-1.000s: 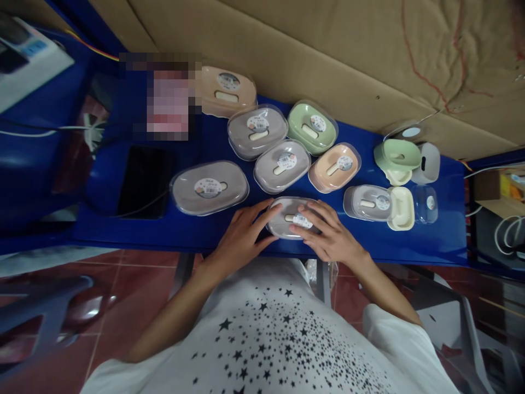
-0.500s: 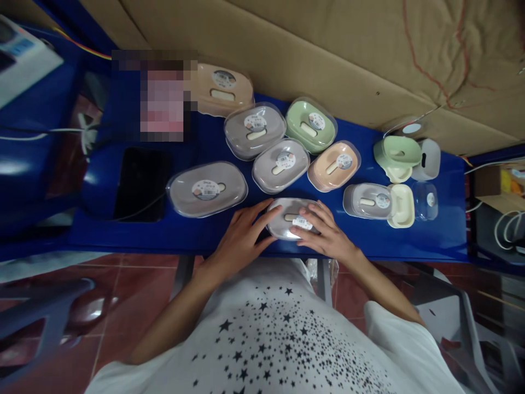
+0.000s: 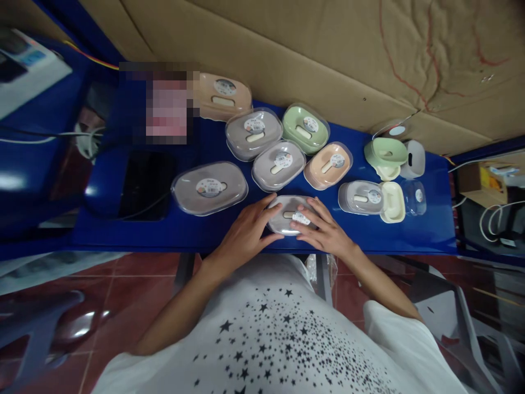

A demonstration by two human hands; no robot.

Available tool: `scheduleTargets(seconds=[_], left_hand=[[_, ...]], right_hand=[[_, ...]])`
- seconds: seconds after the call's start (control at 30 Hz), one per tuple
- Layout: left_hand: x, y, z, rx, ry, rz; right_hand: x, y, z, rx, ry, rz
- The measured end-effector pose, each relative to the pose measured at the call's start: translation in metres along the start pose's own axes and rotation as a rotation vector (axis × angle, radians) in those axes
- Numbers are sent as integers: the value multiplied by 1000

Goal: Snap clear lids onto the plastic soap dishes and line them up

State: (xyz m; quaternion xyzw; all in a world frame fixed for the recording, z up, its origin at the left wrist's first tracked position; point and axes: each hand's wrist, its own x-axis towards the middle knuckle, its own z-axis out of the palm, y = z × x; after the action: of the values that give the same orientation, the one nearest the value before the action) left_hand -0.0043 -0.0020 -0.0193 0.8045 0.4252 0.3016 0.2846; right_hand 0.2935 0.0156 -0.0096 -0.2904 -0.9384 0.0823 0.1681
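Observation:
A small grey oval plastic box point(image 3: 281, 221) with a clear lid, a cream tab and a white barcode label lies at the table's front edge. My left hand point(image 3: 247, 229) grips its left end, thumb at the near side and fingers at the far side. Across the right end rest the fingers of my right hand point(image 3: 328, 229), partly covering the label. Just beyond are another grey lidded box point(image 3: 266, 174) and an orange lidded box point(image 3: 324, 174). To the left of my left hand lies a larger grey lidded box point(image 3: 192, 191).
Farther back on the blue table point(image 3: 426, 235) are a green lidded box point(image 3: 301, 143), a grey one point(image 3: 241, 145) and an orange one point(image 3: 205, 104). At right stand a small grey box point(image 3: 348, 205), a cream tray point(image 3: 396, 210) and a green container point(image 3: 379, 153). A black tablet-like slab point(image 3: 143, 189) lies left.
The view has shifted slightly, so the things on the right appear farther left. Both hands stay on the same grey box, with only slight finger movement.

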Motion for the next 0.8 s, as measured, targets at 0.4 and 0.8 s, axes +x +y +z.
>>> scheduleTargets(seconds=[0.4,0.8], left_hand=[[3,22,12,135,103,74],[19,35,26,136,-88,203]], right_hand=[[2,3,-28,-304,88,407],[-33,183,-136,-377,-53,866]])
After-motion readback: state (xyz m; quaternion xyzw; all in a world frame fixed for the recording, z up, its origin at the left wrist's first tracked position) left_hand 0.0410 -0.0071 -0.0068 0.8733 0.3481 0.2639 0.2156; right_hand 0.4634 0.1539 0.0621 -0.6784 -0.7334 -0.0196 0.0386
